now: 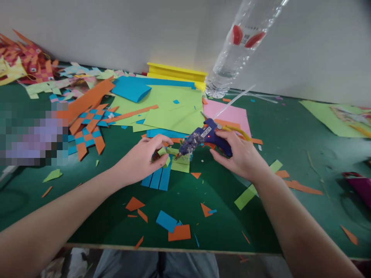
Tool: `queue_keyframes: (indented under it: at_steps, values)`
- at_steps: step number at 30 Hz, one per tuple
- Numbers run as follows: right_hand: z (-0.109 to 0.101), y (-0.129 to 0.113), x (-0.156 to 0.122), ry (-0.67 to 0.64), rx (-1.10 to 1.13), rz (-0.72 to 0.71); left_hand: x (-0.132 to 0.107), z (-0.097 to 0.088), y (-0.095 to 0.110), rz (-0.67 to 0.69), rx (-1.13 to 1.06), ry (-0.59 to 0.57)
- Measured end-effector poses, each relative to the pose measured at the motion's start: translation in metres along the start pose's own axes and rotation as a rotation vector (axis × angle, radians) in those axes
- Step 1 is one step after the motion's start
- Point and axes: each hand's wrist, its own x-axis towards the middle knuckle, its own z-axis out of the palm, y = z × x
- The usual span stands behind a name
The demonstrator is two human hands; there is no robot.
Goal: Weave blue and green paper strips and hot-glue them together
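Note:
My left hand [152,156] is closed, thumb and fingers pinching a small folded strip of green paper [164,157]. My right hand [236,154] grips the handle of a blue hot glue gun [207,135] with a small red light on its body. A clear glue stick [233,101] sticks out of its back. The gun's nozzle points down and left, close to the green paper by my left fingertips. Beneath lies a blue paper piece cut into strips [156,178], partly covered by green paper. Yellow-handled scissors [236,131] lie partly hidden behind the gun and my right hand.
Green and blue paper sheets [174,106] and a pink sheet [232,114] lie behind. A water bottle [237,50] stands at the back. Woven paper fish [89,119] pile up at left, near a blurred object [37,139]. Orange and blue scraps [179,233] litter the front.

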Motion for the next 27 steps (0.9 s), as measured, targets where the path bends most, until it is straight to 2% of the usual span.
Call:
queue_keyframes:
  at_steps: [8,18,27]
  values:
    - [0.0005,-0.0062,0.0007,0.025,-0.013,-0.088,-0.0014,0.0002,-0.0003,0.012,-0.055,0.032]
    - [0.0028,-0.0097,-0.0003,0.009,-0.037,-0.083,-0.0018,-0.0024,0.0013,0.098,-0.066,0.086]
    - [0.0044,-0.0079,-0.0013,0.0,-0.054,-0.064,-0.0025,-0.004,0.0014,0.098,0.012,0.096]
